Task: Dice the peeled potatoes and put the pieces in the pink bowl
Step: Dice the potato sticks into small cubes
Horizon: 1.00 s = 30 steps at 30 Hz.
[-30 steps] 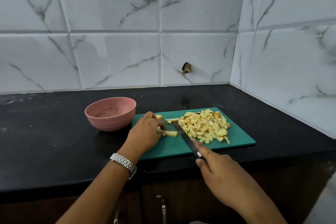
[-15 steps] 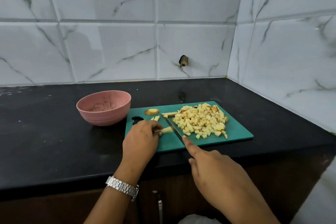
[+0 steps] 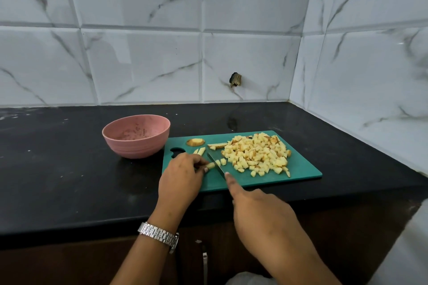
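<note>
A green cutting board (image 3: pixel 301 169) lies on the black counter with a heap of diced potato (image 3: pixel 257 152) on its right half. My left hand (image 3: pixel 183 173) pinches a short potato strip (image 3: pixel 211 165) against the board. My right hand (image 3: pixel 257 206) grips a knife (image 3: pixel 216 164), index finger stretched along the blade's back. The blade stands across the strip, right beside my left fingertips. A few uncut strips (image 3: pixel 201 151) and a round end slice (image 3: pixel 195 142) lie near the board's far left corner. The pink bowl (image 3: pixel 136 139) stands left of the board and holds only smears.
The black counter (image 3: pixel 58 180) runs left and behind the board. Marble-look tiled walls rise at the back and on the right, meeting in a corner (image 3: pixel 294 99). A small dark fitting (image 3: pixel 235 79) sticks out of the back wall. Brown cabinet fronts sit below the counter edge.
The knife has worked leftwards along the strip, and freshly cut cubes lie to the right of the blade. My left hand has drawn back left, uncovering the end slice and the spare strips.
</note>
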Available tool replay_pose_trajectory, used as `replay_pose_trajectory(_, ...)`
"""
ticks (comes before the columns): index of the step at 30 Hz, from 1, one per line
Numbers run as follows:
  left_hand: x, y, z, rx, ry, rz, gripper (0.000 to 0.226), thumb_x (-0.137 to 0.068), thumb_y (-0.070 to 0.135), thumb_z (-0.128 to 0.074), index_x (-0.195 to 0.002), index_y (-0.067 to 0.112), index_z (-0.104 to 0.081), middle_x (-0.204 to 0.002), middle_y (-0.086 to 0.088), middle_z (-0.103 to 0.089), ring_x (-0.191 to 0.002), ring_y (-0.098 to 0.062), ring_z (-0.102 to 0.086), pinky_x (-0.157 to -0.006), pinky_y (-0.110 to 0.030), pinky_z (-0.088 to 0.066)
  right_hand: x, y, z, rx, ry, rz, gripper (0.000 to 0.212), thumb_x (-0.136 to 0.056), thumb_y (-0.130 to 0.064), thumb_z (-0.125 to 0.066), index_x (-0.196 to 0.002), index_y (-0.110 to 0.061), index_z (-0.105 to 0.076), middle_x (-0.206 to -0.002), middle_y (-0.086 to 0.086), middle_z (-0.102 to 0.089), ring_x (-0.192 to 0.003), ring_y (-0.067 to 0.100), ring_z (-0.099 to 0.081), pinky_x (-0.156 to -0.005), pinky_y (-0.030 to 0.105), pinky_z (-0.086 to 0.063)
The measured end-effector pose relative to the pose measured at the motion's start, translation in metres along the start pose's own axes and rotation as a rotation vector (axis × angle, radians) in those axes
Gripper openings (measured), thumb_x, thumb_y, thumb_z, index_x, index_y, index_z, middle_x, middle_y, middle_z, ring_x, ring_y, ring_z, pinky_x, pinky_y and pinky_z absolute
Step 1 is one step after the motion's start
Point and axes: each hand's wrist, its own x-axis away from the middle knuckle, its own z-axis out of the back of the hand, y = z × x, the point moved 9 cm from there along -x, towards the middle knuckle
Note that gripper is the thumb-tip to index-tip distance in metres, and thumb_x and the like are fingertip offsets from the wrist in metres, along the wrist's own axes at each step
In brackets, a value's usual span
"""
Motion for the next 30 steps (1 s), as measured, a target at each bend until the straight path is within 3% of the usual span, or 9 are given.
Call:
replay_pose_trajectory(5, 0.004, -0.001, 0.002, 0.039, -0.004, -0.001, 0.023, -0.090, 0.023, -0.062, -0.110, 0.031, -0.068, -0.112, 0.011, -0.062, -0.099, -0.003, -0.054, -0.082, -0.020, -0.045, -0.004, -0.001, 0.005, -0.023, -0.019, -0.011, 0.078, -0.102, -0.015, -0.045, -0.156, -0.034, 0.010, -0.105, 0.006, -0.051, -0.084, 0.017, -0.047, -0.064, 0.031, -0.041)
replay_pose_trajectory(8, 0.006, -0.002, 0.008, 0.100, 0.041, 0.016, 0.021, -0.087, 0.020, -0.067, -0.106, 0.027, -0.069, -0.101, 0.012, -0.063, -0.091, 0.000, -0.055, -0.079, -0.015, -0.042, 0.009, 0.002, 0.015, -0.045, 0.069, 0.042, 0.074, -0.104, -0.022, -0.042, -0.155, -0.037, 0.010, -0.094, -0.001, -0.048, -0.078, 0.013, -0.048, -0.055, 0.026, -0.036)
replay_pose_trajectory(12, 0.006, -0.003, 0.011, 0.163, 0.062, 0.035, 0.019, -0.081, 0.016, -0.074, -0.090, 0.028, -0.062, -0.086, 0.014, -0.060, -0.082, 0.001, -0.057, -0.072, -0.014, -0.045, 0.012, -0.006, 0.003, -0.010, 0.004, 0.040, 0.076, -0.104, -0.017, -0.042, -0.156, -0.035, 0.010, -0.090, 0.000, -0.046, -0.076, 0.014, -0.048, -0.060, 0.028, -0.041)
replay_pose_trajectory(16, 0.007, -0.002, 0.010, 0.177, 0.056, 0.031, 0.020, -0.081, 0.014, -0.072, -0.086, 0.031, -0.062, -0.083, 0.017, -0.060, -0.082, 0.001, -0.060, -0.076, -0.017, -0.050, 0.002, -0.009, 0.000, -0.025, -0.007, 0.019, 0.077, -0.102, -0.013, -0.042, -0.156, -0.032, 0.009, -0.114, 0.007, -0.056, -0.087, 0.019, -0.053, -0.070, 0.034, -0.044)
replay_pose_trajectory(18, 0.008, -0.002, 0.010, 0.183, 0.061, 0.019, 0.019, -0.082, 0.012, -0.070, -0.089, 0.028, -0.065, -0.082, 0.018, -0.059, -0.082, 0.002, -0.060, -0.072, -0.010, -0.045, 0.005, -0.007, 0.004, -0.052, 0.019, 0.041, 0.073, -0.104, -0.017, -0.041, -0.156, -0.033, 0.007, -0.106, 0.004, -0.056, -0.087, 0.018, -0.056, -0.067, 0.031, -0.044)
replay_pose_trajectory(21, 0.008, -0.003, 0.012, 0.198, 0.076, 0.010, 0.019, -0.083, 0.010, -0.069, -0.095, 0.024, -0.066, -0.083, 0.019, -0.058, -0.084, 0.002, -0.060, -0.073, -0.009, -0.044, 0.015, -0.007, 0.010, -0.077, 0.039, 0.065, 0.074, -0.105, -0.021, -0.040, -0.155, -0.036, 0.012, -0.090, -0.002, -0.049, -0.072, 0.012, -0.049, -0.056, 0.026, -0.038)
replay_pose_trajectory(26, 0.010, -0.003, 0.012, 0.226, 0.086, 0.010, 0.023, -0.082, 0.007, -0.069, -0.092, 0.026, -0.061, -0.077, 0.021, -0.060, -0.084, 0.002, -0.064, -0.081, -0.021, -0.051, 0.012, -0.019, -0.004, -0.038, -0.082, 0.059, 0.077, -0.104, -0.018, -0.043, -0.156, -0.032, 0.011, -0.117, 0.009, -0.057, -0.096, 0.021, -0.059, -0.070, 0.032, -0.043)
replay_pose_trajectory(30, 0.010, -0.005, 0.011, 0.230, 0.088, 0.013, 0.025, -0.082, 0.009, -0.069, -0.096, 0.027, -0.059, -0.082, 0.013, -0.067, -0.085, 0.002, -0.064, -0.080, -0.020, -0.052, 0.005, -0.022, -0.003, -0.044, -0.053, 0.071, 0.075, -0.103, -0.016, -0.042, -0.157, -0.032, 0.008, -0.121, 0.009, -0.057, -0.104, 0.024, -0.060, -0.074, 0.035, -0.045)
